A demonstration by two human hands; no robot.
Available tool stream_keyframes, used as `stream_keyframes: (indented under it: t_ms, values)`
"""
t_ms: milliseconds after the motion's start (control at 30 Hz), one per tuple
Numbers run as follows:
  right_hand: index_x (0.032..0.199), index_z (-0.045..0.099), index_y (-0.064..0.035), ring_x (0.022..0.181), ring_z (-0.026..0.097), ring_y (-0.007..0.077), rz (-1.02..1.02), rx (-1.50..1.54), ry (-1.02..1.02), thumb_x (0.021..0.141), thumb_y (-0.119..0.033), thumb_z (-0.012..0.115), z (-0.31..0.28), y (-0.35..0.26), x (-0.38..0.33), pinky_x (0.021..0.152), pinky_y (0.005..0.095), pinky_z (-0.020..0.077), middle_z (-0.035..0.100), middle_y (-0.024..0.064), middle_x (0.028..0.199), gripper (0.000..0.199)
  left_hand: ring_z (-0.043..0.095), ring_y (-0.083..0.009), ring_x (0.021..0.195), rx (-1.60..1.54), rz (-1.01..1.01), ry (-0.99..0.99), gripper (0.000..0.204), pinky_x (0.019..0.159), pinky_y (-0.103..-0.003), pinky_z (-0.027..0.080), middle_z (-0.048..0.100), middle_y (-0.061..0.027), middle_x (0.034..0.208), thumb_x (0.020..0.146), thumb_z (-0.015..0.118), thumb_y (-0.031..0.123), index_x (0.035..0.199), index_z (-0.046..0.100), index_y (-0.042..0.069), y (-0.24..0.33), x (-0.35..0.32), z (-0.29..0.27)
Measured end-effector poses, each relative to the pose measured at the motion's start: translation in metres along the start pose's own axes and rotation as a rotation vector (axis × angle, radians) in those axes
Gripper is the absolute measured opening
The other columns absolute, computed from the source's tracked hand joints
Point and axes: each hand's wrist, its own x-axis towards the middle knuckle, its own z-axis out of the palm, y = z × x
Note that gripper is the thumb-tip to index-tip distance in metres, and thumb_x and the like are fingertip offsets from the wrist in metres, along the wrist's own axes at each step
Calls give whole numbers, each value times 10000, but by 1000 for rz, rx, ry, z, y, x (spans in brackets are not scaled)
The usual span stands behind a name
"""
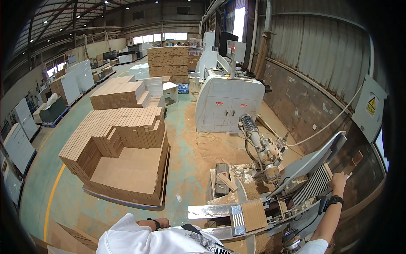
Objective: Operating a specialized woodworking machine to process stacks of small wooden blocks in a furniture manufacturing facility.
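Right hand (338, 181) is pinching a slim white stick (349, 174) beside thin brown boards (312, 186), likely stiff, best gripped edgewise. Left hand (163, 222) is curling, hold unclear.

White shirt (135, 237), dark print (203, 242), black wristbands (335, 200)

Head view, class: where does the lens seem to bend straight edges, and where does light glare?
Head view, left: the yellow floor line bows; head view, top: the tall window is washed out white; head view, bottom: the metal rail gleams.
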Motion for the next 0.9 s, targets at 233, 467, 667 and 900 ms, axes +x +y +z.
stream_keyframes:
  t_ms: [233,467,667,900]
  values:
    - [776,683,-69,959,545,232,-10,15,0,600,-207,677,-3,0,-2,811,369,387,643,109,868,224,537,-223,530,-31,-1,-36,420,522,-358,418,597,-109,618,786,550,405,745,641,-3,-2,2,0]
    - [801,679,-70,965,540,231,-5,9,-10,592,-232,710,-3,0,-2,823,369,383,640,104,891,266,541,-229,543,-51,15,-21,410,534,-357,422,600,-117,628,782,556,393,760,643,-7,-5,3,2]
    - [819,678,-74,985,533,231,-8,9,-22,589,-264,741,-4,0,-3,829,368,383,636,99,927,305,559,-238,561,3,22,-6,403,544,-359,433,611,-127,650,774,556,379,790,645,-13,-3,3,2]
    - [811,680,-79,982,538,237,-18,-6,22,578,-298,756,-3,0,-4,812,373,393,641,102,902,329,553,-223,544,-22,20,-9,386,535,-353,433,610,-120,643,757,560,382,803,653,10,-2,2,2]
